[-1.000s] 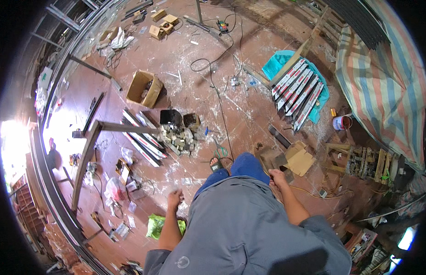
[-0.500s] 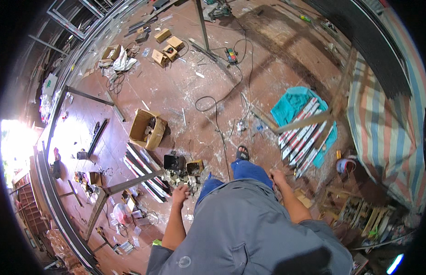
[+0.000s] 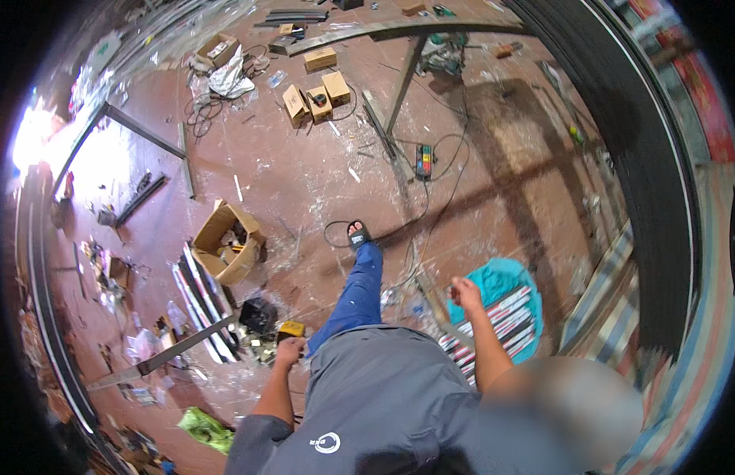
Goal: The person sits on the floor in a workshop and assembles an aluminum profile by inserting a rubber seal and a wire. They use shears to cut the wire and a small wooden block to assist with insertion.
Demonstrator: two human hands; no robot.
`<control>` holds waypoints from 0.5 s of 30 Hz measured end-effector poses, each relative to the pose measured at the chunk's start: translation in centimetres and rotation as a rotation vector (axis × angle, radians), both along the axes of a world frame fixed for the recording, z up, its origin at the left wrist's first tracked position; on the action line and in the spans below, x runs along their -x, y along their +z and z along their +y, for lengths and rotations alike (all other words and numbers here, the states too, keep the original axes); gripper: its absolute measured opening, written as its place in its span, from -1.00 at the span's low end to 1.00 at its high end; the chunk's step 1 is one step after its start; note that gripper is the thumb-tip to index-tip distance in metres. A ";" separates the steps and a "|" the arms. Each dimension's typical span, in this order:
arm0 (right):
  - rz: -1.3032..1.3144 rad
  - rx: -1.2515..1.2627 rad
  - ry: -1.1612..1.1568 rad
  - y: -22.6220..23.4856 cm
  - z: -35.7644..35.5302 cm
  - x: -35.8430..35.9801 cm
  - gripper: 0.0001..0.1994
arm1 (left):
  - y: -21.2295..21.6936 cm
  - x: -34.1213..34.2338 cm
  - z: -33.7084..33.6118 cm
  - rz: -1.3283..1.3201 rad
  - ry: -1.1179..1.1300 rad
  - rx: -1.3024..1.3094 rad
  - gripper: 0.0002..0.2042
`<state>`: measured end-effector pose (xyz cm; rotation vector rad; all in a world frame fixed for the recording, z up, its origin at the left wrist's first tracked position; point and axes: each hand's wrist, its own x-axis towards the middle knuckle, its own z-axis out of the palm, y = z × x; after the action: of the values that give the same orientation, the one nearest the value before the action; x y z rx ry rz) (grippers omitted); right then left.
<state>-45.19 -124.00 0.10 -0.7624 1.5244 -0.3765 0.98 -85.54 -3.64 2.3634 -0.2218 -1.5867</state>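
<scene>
My left hand [image 3: 289, 351] is closed around a small yellow boxy thing [image 3: 291, 329], low down by my left hip; only its top shows, so I cannot tell just what it is; it looks hard and stiff, like plastic, and light enough to carry in one hand; I think the best hold is around its middle, with my fingers wrapped all the way, since a smooth shell could slip. My right hand [image 3: 465, 294] is curled shut too, out to my right side; I cannot tell if anything is in it. My blue trouser leg [image 3: 356, 294] steps forward, with a black sandal [image 3: 359, 235] on the foot.

Just left of the yellow thing sits a dark black box [image 3: 258, 314] on the red-brown floor [image 3: 304, 174]; a long grey metal bar [image 3: 166, 355] slants across the floor farther left; near it lie flat silver metal strips [image 3: 197, 293] and an open brown cardboard box [image 3: 227, 242]. To my right, a teal cloth [image 3: 498, 279] lies under a bundle of striped metal strips [image 3: 502, 318]. A thin black cable [image 3: 435, 206] snakes away to a dark power strip [image 3: 423, 161] far ahead; small cardboard boxes [image 3: 316, 95] sit farther off still. A bright green bag [image 3: 203, 428] lies near, at the lower left.
</scene>
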 end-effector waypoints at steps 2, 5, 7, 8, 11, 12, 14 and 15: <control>0.091 -0.074 -0.011 -0.4 -4.0 0.3 -0.74 | -4.8 -3.6 -5.6 -0.183 -0.420 0.111 -0.67; 0.212 -0.198 -0.047 -0.5 -10.4 2.1 -0.76 | -12.5 -6.6 -17.7 -0.261 -0.406 0.125 -0.63; 0.316 -0.156 0.005 -1.5 -15.4 3.0 -0.80 | -5.6 -7.2 -33.3 -0.159 -0.180 0.220 -0.60; 0.320 -0.130 0.076 -2.3 -18.5 2.7 -0.80 | -7.1 -7.2 -36.8 -0.352 -0.145 0.434 -0.58; 0.393 -0.080 0.118 -0.2 -27.0 -3.6 -0.81 | -3.1 -5.3 -50.5 -0.060 0.140 0.630 -0.63; 0.409 -0.063 0.174 -1.3 -30.2 -4.3 -0.81 | -4.3 -3.7 -53.2 -0.035 0.183 0.724 -0.64; 0.370 -0.059 0.299 -6.3 -36.2 -4.3 -0.81 | -5.5 -1.5 -58.8 0.097 0.229 0.736 -0.65; 0.347 -0.070 0.366 -8.9 -39.3 -4.3 -0.81 | -8.4 0.8 -60.4 0.131 0.321 0.694 -0.63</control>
<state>-40.88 -163.33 -8.82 -1.0679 1.6651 0.0882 0.22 -145.90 -12.03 1.6612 -0.2902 -1.2413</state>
